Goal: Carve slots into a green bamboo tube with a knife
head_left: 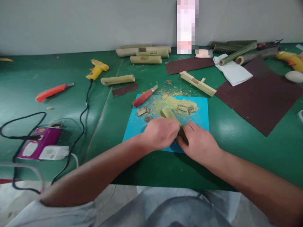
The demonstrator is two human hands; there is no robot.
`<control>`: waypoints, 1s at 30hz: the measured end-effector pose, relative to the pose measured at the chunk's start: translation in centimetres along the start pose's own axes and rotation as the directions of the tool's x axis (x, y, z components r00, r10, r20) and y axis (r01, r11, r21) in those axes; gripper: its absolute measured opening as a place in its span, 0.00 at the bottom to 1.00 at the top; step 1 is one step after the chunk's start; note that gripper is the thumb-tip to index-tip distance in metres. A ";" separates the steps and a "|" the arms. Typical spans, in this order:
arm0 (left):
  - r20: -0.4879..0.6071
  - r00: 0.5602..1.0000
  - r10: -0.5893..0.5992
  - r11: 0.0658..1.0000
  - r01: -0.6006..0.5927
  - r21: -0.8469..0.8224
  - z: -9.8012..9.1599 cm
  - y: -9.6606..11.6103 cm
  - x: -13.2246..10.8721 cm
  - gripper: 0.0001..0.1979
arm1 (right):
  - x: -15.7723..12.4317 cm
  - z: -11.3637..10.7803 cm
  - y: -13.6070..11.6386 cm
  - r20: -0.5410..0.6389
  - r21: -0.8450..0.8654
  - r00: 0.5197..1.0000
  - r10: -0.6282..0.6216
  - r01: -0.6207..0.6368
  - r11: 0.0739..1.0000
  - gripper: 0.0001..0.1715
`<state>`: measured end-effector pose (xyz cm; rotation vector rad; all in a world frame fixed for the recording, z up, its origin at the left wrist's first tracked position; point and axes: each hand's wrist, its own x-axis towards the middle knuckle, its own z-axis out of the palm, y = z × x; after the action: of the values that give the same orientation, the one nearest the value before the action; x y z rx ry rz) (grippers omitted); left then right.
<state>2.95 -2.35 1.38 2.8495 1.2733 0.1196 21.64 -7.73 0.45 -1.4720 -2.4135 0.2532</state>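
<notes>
L hand [163,134] + R hand [201,142] gripping 1 bamboo tube [169,114]; 1 red knife [143,98] nr.

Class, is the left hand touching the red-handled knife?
Apart. The head view shows blue sheet and brown scraps between the left hand and the red-handled knife.

Matt bamboo tube [170,114], glossy tabletop [236,135]

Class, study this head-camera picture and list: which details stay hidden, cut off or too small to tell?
All in the head view:
Near end of the bamboo piece: covered by the left hand and right hand.
Anything inside the left hand: hidden by the hand itself.
Rest of the yellow tool: cut off by the right edge.
Print on the white adapter: too small.
Whatever the pixelated patch covers: masked by coarse blocks.
</notes>
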 end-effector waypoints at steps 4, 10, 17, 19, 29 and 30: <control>-0.036 0.995 -0.096 0.995 0.096 -0.010 -0.1 0.1 -0.1 0.17 | 0.0 0.1 0.0 -0.017 -0.007 1.000 0.000 0.000 1.000 0.11; -0.073 0.988 -0.139 0.988 0.133 -0.082 0.1 -0.2 -0.1 0.17 | 0.0 0.1 0.0 -0.005 -0.004 1.000 0.008 -0.008 1.000 0.11; -0.084 0.990 -0.113 0.991 0.106 -0.087 0.1 -0.2 -0.2 0.18 | 0.1 -0.1 -0.3 0.024 -0.005 0.999 0.028 -0.027 1.000 0.11; -0.079 0.991 -0.106 0.992 0.099 -0.084 0.1 -0.2 -0.1 0.17 | 0.1 -0.1 -0.2 0.027 -0.003 0.999 0.027 -0.027 1.000 0.11; -0.078 0.995 -0.056 0.997 0.051 -0.063 0.0 0.1 -0.2 0.16 | 0.1 0.1 -0.1 0.017 0.004 1.000 0.015 -0.015 1.000 0.10; -0.089 0.993 -0.079 0.995 0.073 -0.069 0.0 0.0 -0.1 0.16 | 0.1 0.1 -0.1 0.010 0.004 1.000 0.014 -0.014 1.000 0.10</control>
<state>2.83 -2.43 1.33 2.7655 1.3653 0.2885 21.46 -7.73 0.44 -1.4896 -2.4100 0.2686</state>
